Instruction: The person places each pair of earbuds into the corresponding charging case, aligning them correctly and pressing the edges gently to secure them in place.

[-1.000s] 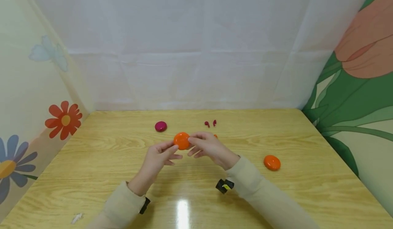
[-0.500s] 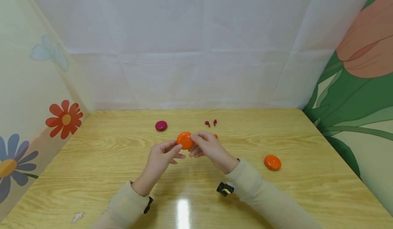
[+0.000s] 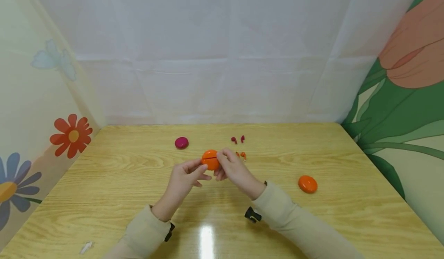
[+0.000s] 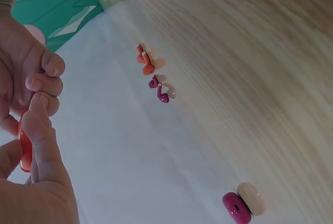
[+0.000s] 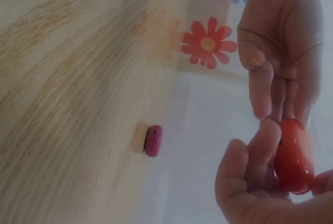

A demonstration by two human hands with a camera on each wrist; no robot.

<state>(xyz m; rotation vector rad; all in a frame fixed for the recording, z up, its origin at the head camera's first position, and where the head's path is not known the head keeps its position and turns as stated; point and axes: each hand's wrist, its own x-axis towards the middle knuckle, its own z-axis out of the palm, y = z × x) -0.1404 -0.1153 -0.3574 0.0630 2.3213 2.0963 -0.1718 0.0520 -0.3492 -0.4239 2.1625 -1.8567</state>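
Note:
Above the middle of the table, a round glossy orange earbud case is held between both hands. My left hand pinches its left edge between thumb and fingers. On the opposite edge, my right hand grips it with thumb and fingertips. A dark line crosses the face of the case in the head view; whether the lid is parted there I cannot tell. The right wrist view shows the orange case side on, between the fingers of both hands. Just beyond the right hand lie orange earbuds, partly hidden by it.
Two magenta earbuds lie farther back on the wooden table. A magenta case rests at the back left, and another orange case at the right. A small white scrap is near the front left.
Both hands have shifted slightly right with the orange case. A dark line now shows across its face, which looked plain before. More of the orange earbuds has come into view.

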